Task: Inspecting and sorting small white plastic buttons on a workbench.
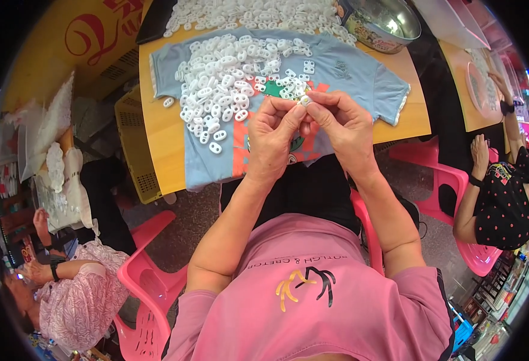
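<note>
Wooden surface (162, 144): pale blue T-shirt (348, 72) spread flat, heaped with white plastic two-hole toggles (222, 84); steel bowl (384, 21) behind. Left hand (271, 141) and right hand (344, 129) meet above the shirt, fingers pinched closed on one small white toggle (304, 101). Best handled by fingertip pressure, squarely aligned.

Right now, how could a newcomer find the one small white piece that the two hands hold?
Start at the wooden table and the light blue T-shirt spread on it. Above the shirt's near edge, the left hand and right hand meet. The white piece is pinched between their fingertips, lifted, unlike the loose pile.
</note>
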`<state>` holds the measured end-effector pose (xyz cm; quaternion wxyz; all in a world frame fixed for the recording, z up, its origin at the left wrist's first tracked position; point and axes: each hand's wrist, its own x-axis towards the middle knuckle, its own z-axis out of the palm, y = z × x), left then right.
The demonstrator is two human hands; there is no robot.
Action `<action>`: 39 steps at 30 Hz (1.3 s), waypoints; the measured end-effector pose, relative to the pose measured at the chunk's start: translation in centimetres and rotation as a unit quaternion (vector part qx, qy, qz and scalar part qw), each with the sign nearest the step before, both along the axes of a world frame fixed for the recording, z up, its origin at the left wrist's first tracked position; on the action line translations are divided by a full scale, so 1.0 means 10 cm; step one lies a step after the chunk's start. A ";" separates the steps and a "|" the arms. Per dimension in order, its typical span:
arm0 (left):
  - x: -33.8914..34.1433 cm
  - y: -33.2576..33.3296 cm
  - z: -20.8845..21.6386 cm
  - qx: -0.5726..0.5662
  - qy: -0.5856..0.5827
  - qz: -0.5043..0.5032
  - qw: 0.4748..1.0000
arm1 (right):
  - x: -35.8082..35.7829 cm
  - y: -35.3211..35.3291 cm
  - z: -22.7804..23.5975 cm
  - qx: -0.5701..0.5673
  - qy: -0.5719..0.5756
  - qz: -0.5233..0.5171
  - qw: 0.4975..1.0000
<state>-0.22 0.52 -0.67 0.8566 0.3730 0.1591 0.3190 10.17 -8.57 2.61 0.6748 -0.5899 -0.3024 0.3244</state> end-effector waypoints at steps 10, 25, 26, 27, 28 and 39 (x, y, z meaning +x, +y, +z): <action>-0.09 -0.07 0.32 0.042 0.032 -0.012 0.999 | 0.12 -0.08 0.18 0.033 0.232 0.025 0.972; -0.35 -0.01 0.26 0.288 -0.036 -0.014 0.957 | -0.26 -0.04 0.33 0.075 0.393 0.184 0.898; -0.37 0.00 0.26 0.285 -0.039 -0.005 0.958 | -0.28 -0.02 0.33 0.076 0.398 0.192 0.894; -0.39 -0.01 0.26 0.282 -0.042 0.003 0.958 | -0.30 -0.01 0.33 0.077 0.403 0.199 0.890; -0.40 -0.02 0.28 0.269 -0.044 0.013 0.962 | -0.32 0.00 0.33 0.078 0.404 0.199 0.890; -0.59 0.19 0.36 0.251 -0.044 0.016 0.967 | -0.41 0.10 0.30 0.054 0.337 0.235 0.910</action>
